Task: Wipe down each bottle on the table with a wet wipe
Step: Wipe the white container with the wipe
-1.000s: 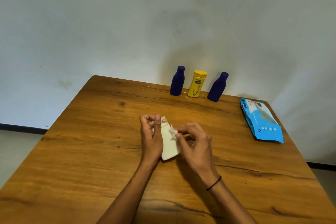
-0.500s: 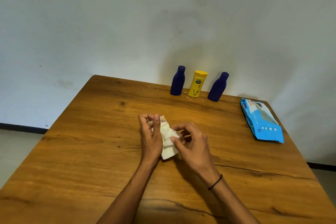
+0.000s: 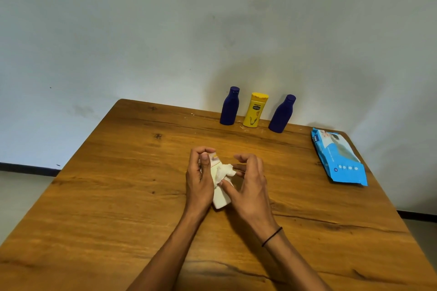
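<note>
Bottle (image 3: 221,198), white, sits mid-table between my two hands, long axis running roughly from me toward the far edge, tilted slightly left at the top. Cap end points away from me, base end toward me; I can't tell whether the base rests on the wooden table (image 3: 118,196) or is lifted a bit. Label near the neck too small to read.

Left hand (image 3: 199,179) grips the bottle along its left side, fingers curled over the top near the cap, thumb lying up along the body. Clamped on it.

Right hand (image 3: 250,184) is half curled just right of the bottle. Thumb presses the crumpled white wet wipe (image 3: 224,171) against the bottle's upper body; index arches over it, other fingers bent loosely. Wipe looks pinched between thumb and fingers, bunched up, touching the bottle. Black band (image 3: 272,236) on that wrist.

Far edge against the wall: left blue bottle (image 3: 229,106), yellow bottle (image 3: 255,110), right blue bottle (image 3: 282,114), all upright in a row, near each other but apart, yellow in the middle. Blue wipes pack (image 3: 338,160) lies flat at the right edge, long axis running near-to-far, well apart from my hands.
</note>
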